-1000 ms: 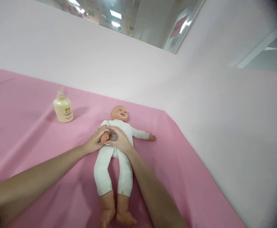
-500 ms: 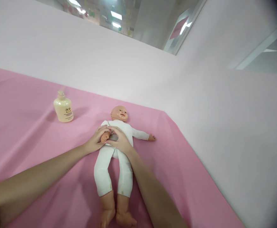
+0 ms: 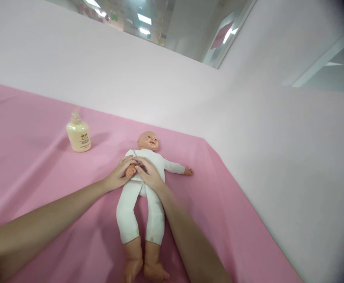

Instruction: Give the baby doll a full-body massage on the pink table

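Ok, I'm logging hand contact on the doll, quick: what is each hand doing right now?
Left hand: curled around the doll's hand on the doll, holding it.
Right hand: resting on the doll's belly, fingers touching that same small hand; grip cannot be told.

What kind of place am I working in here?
Probably a baby-care training room. A doll lies on its back on a pink cloth with a lotion bottle beside it, and pale partition walls surround it. Both hands, left and right, rest on its chest.
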{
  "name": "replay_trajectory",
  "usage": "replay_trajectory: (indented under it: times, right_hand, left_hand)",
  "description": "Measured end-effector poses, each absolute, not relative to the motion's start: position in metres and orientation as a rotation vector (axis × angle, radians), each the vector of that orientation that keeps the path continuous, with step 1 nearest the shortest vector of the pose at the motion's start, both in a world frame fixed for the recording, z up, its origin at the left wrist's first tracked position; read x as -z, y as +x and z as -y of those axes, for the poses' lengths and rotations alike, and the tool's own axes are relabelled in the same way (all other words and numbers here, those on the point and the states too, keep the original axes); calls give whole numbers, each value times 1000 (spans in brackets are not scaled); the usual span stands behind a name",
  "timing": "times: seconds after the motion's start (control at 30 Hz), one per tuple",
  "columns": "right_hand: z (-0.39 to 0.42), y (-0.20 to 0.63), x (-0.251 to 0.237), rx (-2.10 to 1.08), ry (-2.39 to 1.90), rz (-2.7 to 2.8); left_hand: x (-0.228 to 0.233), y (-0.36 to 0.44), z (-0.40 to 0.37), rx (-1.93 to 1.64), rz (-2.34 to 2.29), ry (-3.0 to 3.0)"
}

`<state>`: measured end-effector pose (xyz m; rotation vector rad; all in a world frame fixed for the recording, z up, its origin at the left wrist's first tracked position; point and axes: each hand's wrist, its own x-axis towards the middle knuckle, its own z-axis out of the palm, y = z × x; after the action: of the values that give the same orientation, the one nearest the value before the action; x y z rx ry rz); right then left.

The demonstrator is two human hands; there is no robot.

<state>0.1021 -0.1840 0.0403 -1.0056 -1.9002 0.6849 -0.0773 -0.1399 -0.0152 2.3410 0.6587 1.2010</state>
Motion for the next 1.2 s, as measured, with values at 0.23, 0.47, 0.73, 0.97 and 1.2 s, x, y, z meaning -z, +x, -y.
replay_trajectory:
  times: [0.23, 0.47, 0.73, 0.97, 1.2]
  right_hand:
    - [181, 102, -35, -681, -1016, 1895]
    - [181, 101, -36, -683, -1025, 1886]
    - [182, 101, -37, -686, -1021, 1886]
    - [185, 101, -39, -679, -1010, 1876]
    - [184, 103, -37, -666, -1007, 1900]
  left_hand:
    - [13, -77, 141, -1213, -635, 2370]
    - [13, -77, 141, -1216, -637, 2365]
    - [14, -77, 140, -1206, -639, 2368]
    - [17, -77, 138, -1213, -629, 2359]
    - [18, -78, 138, -1204, -627, 2354]
